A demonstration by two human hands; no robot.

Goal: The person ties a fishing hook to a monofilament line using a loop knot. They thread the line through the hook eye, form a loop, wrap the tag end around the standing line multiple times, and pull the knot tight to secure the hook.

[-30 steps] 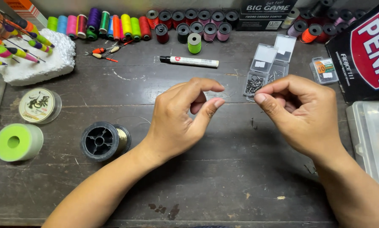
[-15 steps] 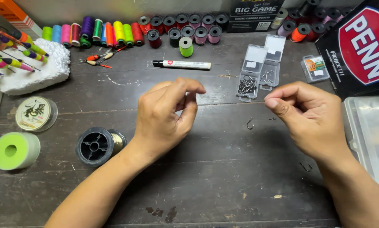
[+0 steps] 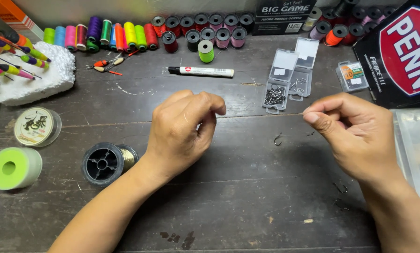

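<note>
1. Left hand (image 3: 182, 133): curled over the middle of the table (image 3: 247, 197), thumb and forefinger pinched together on what is judged to be one end of a thin line (image 3: 261, 114), which is only faintly seen stretched between the two hands.
2. Right hand (image 3: 355, 133): closed in a loose fist, fingertips pinched on the other end of the line; whether a hook is also held there cannot be told.
3. Line: judged very light, limp and slippery (easily lost against the dark wood), best gripped by a firm fingertip pinch near its ends.
4. Loose hook (image 3: 278, 139): lies on the table between the hands, below the line; small, stiff and sharp, best taken by the shank.
5. Black spool (image 3: 104, 163) and green spool (image 3: 11, 167): lie left of the left forearm.
6. Hook boxes (image 3: 285, 79): clear, lids open, beyond the hands.
7. Marker (image 3: 200, 71): lies farther back.
8. Thread spools (image 3: 125, 33): many colours, ranked along the far edge.
9. Table: dark, scratched wood, crowded at its margins.
</note>
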